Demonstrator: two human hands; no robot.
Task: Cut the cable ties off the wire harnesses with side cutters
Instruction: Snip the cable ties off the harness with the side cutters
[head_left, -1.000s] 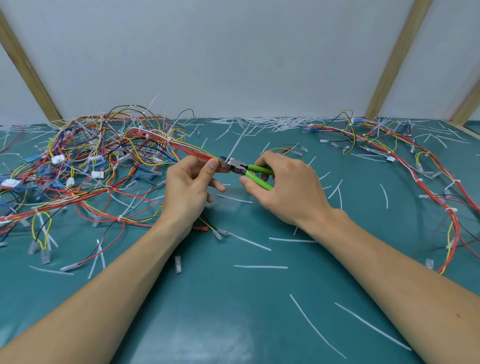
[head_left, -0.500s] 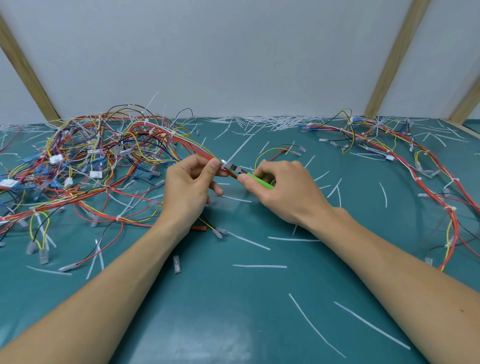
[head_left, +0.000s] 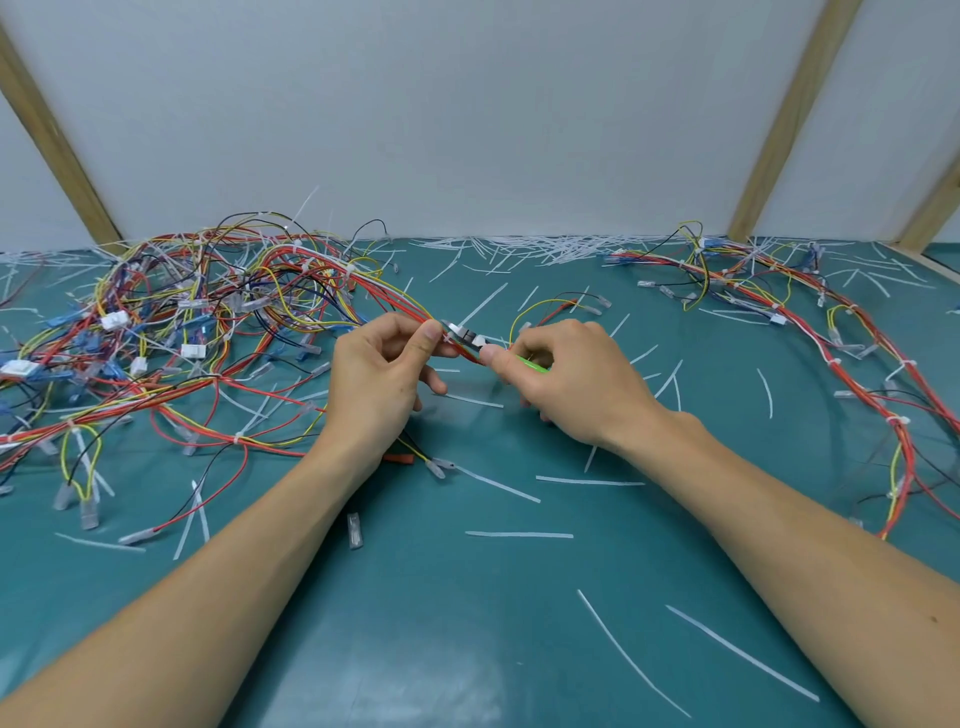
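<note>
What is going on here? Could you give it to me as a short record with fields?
Setting: green table before a white wall
Left hand: pinches a red and yellow wire bundle
Right hand: grips the green-handled side cutters
Cutter head: at the bundle, right beside the left fingertips
Left pile: tangled wire harnesses with white ties
Right side: long harness with ties on it
Litter: cut white tie strips across the table

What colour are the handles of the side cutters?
Bright green. The side cutters sit in the right hand; the head view shows a handle below the thumb.
</note>
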